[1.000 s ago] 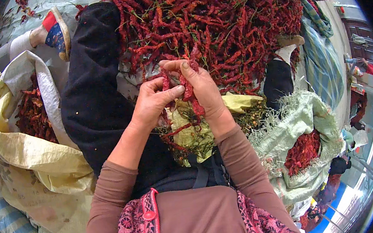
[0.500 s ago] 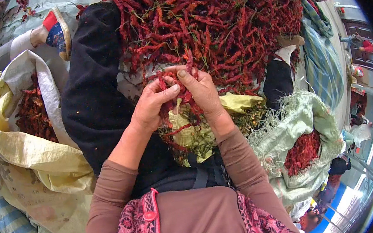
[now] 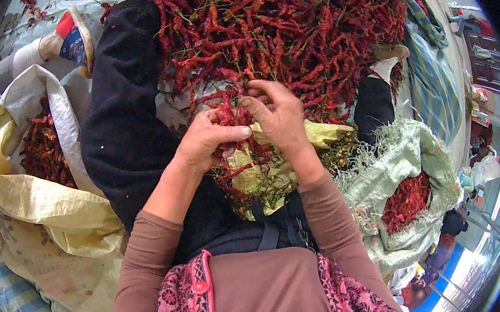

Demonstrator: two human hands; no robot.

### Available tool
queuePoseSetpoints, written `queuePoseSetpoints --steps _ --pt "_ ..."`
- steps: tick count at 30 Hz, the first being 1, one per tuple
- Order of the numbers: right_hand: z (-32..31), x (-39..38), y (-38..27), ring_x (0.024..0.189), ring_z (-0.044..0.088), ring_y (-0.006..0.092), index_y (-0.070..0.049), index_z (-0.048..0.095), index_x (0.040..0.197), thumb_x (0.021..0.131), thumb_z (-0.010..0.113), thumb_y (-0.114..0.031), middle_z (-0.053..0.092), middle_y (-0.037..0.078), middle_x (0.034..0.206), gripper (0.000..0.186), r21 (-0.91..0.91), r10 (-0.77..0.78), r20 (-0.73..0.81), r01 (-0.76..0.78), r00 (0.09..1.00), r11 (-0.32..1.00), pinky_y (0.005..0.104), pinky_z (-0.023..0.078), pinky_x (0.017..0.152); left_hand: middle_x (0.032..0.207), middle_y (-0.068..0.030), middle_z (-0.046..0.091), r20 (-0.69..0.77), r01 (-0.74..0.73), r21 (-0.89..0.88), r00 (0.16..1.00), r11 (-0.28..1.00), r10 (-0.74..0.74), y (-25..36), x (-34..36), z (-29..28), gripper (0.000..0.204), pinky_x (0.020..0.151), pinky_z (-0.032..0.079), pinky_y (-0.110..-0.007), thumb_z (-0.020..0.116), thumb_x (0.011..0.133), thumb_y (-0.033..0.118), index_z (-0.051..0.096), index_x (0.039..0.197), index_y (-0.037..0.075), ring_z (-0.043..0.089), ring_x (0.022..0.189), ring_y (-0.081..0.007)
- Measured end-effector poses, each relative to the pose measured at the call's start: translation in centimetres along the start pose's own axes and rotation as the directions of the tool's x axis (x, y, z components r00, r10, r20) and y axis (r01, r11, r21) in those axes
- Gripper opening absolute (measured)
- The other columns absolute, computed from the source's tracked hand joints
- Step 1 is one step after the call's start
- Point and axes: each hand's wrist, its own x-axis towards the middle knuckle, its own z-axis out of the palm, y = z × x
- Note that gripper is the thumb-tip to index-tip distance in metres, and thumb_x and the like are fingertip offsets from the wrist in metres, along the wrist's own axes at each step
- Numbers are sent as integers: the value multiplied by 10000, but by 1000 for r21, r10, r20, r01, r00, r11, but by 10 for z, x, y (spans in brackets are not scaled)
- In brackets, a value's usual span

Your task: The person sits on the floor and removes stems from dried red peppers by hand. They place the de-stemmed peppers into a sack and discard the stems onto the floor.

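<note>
My left hand (image 3: 205,140) is closed around a few wrinkled red chili peppers (image 3: 231,116), its thumb pointing right across them. Just right of it, my right hand (image 3: 279,116) has its fingers curled and its thumb against the same chilies; its fingertips are partly hidden. Below both hands, a yellow plastic sheet or sack (image 3: 247,180) lies between my legs with green-brown stems and bits (image 3: 337,153) and some red chilies on it. Beyond my hands spreads a large heap of red chili peppers (image 3: 291,32), many with green stems.
To my left stands an open white-and-yellow woven sack (image 3: 58,223) holding darker chilies (image 3: 45,156). On my right, a frayed pale green sack (image 3: 434,155) holds red chilies (image 3: 406,200). Another person's shoe (image 3: 78,45) shows at upper left. Striped bags (image 3: 435,86) lie at the far right.
My right hand has moved slightly right and lifted its fingers away from the left hand. The left hand stays nearly in place, gripping chilies, its thumb a little lower.
</note>
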Motion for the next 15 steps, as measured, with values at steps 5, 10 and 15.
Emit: queuePoseSetpoints --steps 5,10,15 --pt "-10 -9 -25 590 565 124 -3 653 822 735 727 -134 614 76 741 174 108 67 233 -94 970 990 257 452 539 699 -32 633 -134 -44 222 988 974 75 2 0 1 190 414 376 -205 759 684 30 630 824 23 521 506 -49" --pt "-5 -10 -18 640 583 166 11 635 804 740 703 -100 621 98 733 146 75 -83 188 70 979 995 280 462 591 668 -7 601 -192 -87 448 963 890 191 -5 1 5 187 387 405 -211 727 704 41 629 862 19 528 485 -71" --pt "-8 -17 -11 571 532 108 -4 610 738 791 673 -78 594 44 676 111 238 63 169 -103 984 966 251 410 518 749 -10 638 -87 -207 347 964 915 251 -4 1 9 240 491 464 -222 721 696 12 623 915 16 558 569 -65"
